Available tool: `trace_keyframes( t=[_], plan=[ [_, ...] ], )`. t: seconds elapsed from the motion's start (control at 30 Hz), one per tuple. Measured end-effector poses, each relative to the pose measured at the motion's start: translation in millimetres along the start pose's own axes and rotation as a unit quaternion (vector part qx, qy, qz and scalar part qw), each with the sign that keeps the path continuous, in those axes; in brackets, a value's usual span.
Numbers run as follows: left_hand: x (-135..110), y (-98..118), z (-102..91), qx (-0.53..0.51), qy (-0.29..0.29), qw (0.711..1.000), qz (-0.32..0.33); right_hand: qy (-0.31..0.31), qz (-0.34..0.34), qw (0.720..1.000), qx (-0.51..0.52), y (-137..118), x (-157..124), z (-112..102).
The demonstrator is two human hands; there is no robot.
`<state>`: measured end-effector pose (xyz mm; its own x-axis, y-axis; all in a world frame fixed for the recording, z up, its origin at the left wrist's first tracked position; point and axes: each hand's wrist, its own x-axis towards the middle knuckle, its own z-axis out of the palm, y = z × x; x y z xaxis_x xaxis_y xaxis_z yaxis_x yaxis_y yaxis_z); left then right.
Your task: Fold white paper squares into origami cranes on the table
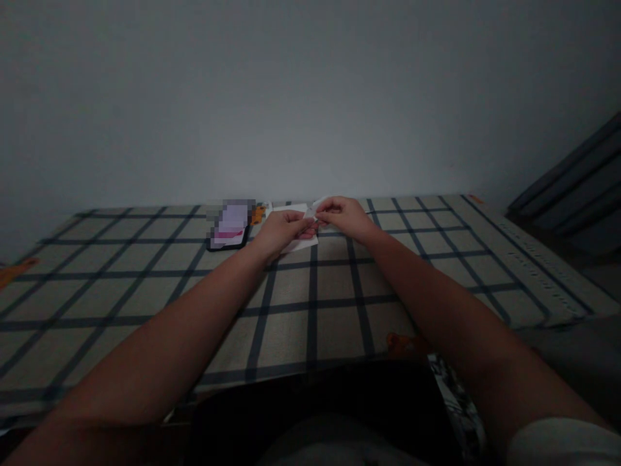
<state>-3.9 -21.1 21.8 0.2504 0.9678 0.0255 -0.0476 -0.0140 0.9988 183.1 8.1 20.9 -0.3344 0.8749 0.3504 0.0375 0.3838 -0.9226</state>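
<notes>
Both arms reach far forward over a checked cloth (310, 304). My left hand (283, 228) and my right hand (342, 216) meet over a white sheet of paper (301, 243) that lies near the wall. Fingers of both hands are pinched on a small white piece of paper (313, 217) held between them, just above the sheet. Its exact shape is too small and dim to make out.
A phone with a lit screen (230, 228) lies left of my hands. Small orange prints (259, 212) dot the cloth. A plain wall (310, 97) stands right behind. Dark slanted boards (577, 188) are at the right. A dark object (320, 401) lies near my body.
</notes>
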Motion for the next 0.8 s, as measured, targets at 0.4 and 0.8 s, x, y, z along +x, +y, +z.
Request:
trace_keyframes(
  t=[0.4,0.8],
  plan=[
    [2.7,-1.4,5.6,-0.094,0.018,0.995,0.015,0.045,0.023,0.998,0.028,-3.4,-2.8,10.5],
    [-4.5,4.4,9.6,-0.123,0.017,0.991,-0.050,0.105,-0.012,0.993,-0.056,-1.3,-2.4,10.3]
  ],
)
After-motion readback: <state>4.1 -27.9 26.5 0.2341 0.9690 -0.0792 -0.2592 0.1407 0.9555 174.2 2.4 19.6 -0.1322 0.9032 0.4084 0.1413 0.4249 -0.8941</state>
